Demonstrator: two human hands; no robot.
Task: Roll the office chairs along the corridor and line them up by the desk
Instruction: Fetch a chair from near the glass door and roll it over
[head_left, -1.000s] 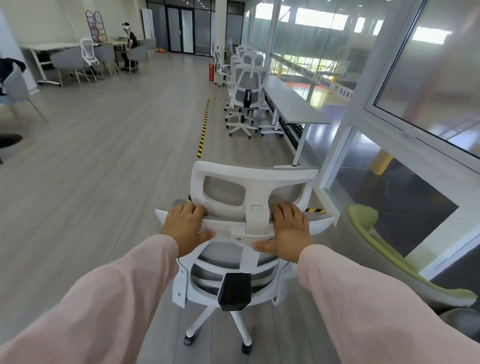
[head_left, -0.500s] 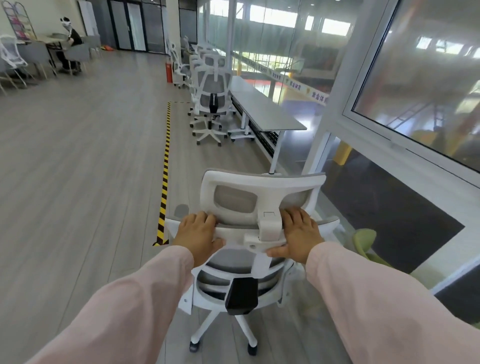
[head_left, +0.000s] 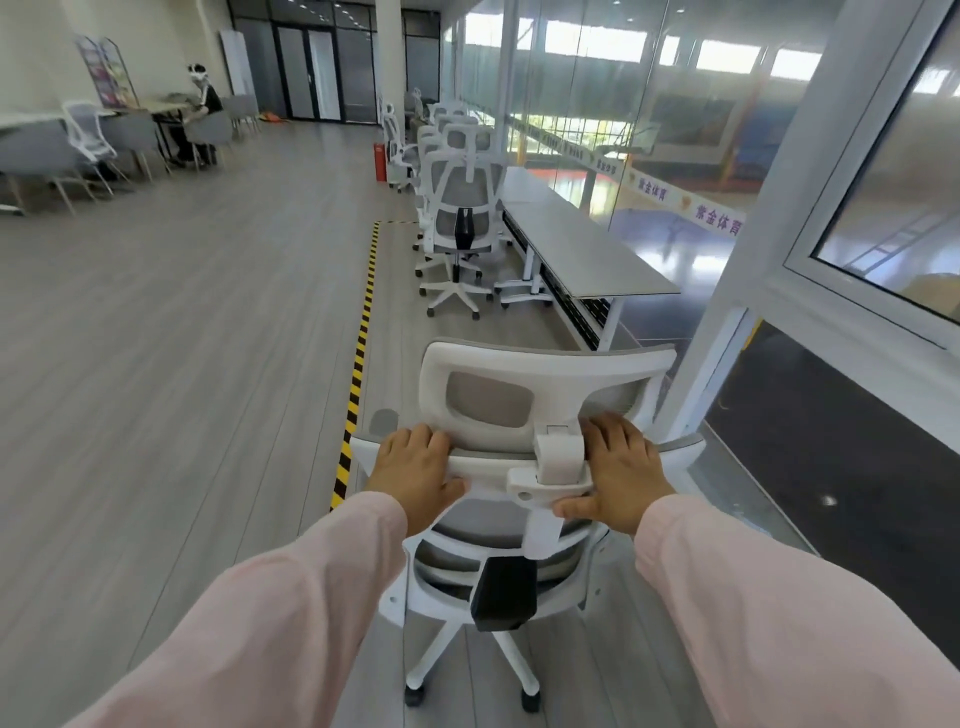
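A white office chair (head_left: 524, 379) with grey mesh stands right in front of me, its back towards me and its wheeled base on the floor. My left hand (head_left: 413, 467) grips the top bar of the backrest left of the headrest post. My right hand (head_left: 621, 475) grips the same bar on the right, thumb underneath. Ahead, a row of several matching white chairs (head_left: 460, 218) stands along the left side of a long grey desk (head_left: 582, 244).
A yellow-black floor tape (head_left: 361, 343) runs along the corridor left of the chairs. A glass wall and white window frame (head_left: 737, 312) close the right side. A red extinguisher (head_left: 381, 162) stands farther on. A seated person (head_left: 200, 119) and grey chairs are at tables far left.
The chair and I have rolled forward along the corridor; the desk and the chair row are nearer. The green seat on the right has dropped out of view. Both hands keep their hold.
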